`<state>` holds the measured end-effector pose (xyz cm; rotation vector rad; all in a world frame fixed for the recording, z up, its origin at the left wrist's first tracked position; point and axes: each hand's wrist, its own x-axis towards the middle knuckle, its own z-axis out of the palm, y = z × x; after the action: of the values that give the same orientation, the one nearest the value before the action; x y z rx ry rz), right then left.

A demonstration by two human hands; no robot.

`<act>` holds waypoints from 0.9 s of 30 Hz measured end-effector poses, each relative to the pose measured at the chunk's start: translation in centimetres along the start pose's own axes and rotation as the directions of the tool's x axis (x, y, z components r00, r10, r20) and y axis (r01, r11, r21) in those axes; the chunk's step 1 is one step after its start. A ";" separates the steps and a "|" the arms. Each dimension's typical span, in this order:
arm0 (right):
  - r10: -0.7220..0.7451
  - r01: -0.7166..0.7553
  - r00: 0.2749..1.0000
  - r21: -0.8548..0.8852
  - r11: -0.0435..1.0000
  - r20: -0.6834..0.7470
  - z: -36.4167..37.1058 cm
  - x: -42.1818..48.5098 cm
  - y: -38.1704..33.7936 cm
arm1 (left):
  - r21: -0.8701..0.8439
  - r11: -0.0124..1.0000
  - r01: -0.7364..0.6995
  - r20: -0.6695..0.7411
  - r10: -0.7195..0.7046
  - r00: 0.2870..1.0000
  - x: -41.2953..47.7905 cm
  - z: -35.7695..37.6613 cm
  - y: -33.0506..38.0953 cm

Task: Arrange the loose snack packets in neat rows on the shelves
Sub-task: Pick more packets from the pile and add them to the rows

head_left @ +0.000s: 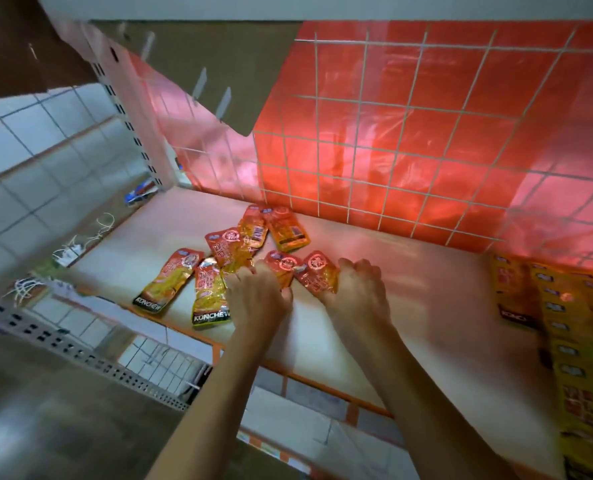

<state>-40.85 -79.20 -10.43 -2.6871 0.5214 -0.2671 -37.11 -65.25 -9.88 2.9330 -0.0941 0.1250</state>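
Left hand (258, 292) curls round a packet (283, 268), right hand (360, 289) pinches a second packet (317, 275), likely gathering strays. Loose packets (225, 251) sprawl on the shelf (409, 289) at eleven o'clock; tidy rows (565, 323) lie at three o'clock.

Left forearm (222, 393) and right forearm (399, 393) bare, slender; left grip (258, 292) and right grip (359, 285) bare too

loose packets (218, 258) on shelf (409, 289), rows (572, 323) right

"KONCHEW" on 2 orange snack packets (165, 282) (210, 296), other print unreadable
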 end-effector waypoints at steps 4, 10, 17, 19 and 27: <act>0.084 -0.086 0.996 0.115 0.990 0.018 -0.3 -0.8 0.4 | -0.215 0.975 -0.051 -0.022 0.047 0.999 -0.4 -0.2 0.8; 0.331 -0.305 0.943 0.523 0.796 0.046 -1.7 -2.6 2.3 | -0.585 0.809 -0.053 -0.010 0.058 0.998 -1.7 0.0 4.1; 0.443 -0.248 0.893 0.742 0.622 -0.073 -6.7 -6.2 9.3 | -0.843 0.532 0.082 0.215 0.194 0.957 -4.7 0.0 11.6; 0.464 -0.204 0.876 0.771 0.603 -0.130 -8.6 -8.0 11.9 | -0.875 0.480 0.063 0.214 0.268 0.939 -6.8 -0.1 14.4; 0.595 -0.173 0.754 0.790 0.588 -0.278 -16.5 -18.4 23.8 | -0.942 0.337 0.002 0.173 0.480 0.860 -20.2 -0.5 26.3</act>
<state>-69.43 -97.88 -7.21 -1.6113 0.9353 -0.8825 -59.15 -89.71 -5.98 1.6805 -0.5093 -0.4240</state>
